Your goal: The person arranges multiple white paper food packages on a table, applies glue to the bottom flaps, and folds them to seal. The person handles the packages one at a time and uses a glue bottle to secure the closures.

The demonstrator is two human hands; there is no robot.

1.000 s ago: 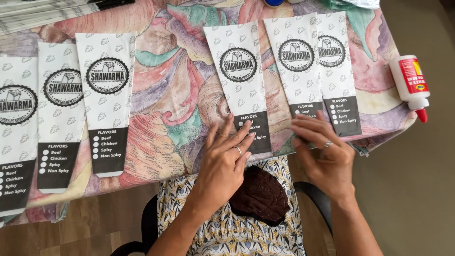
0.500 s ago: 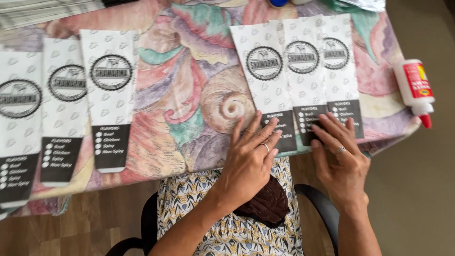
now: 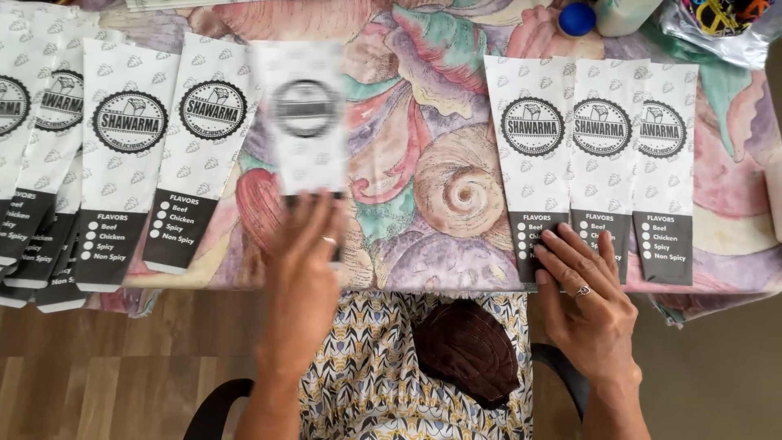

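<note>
While left hand (image 3: pixel 303 269) slides the blurred paper sleeve (image 3: pixel 305 118) flat-palmed, w/ right hand (image 3: pixel 588 297) open pinning the right-hand sleeves (image 3: pixel 603 163): keep edges aligned w/ left row (image 3: pixel 130 155).

Home craft table, shell-patterned tablecloth (image 3: pixel 423 155), wooden floor (image 3: pixel 106 367), printed paper sleeves (image 3: pixel 603 155)

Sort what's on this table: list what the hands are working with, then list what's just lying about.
In hand:
- left hand on a blurred white paper sleeve
- right hand resting on the right group of three sleeves
- row of matching sleeves at left

Lying about:
- blue ball
- clear bag of coloured bits
- dark brown cloth on the lap
- patterned tablecloth
</note>
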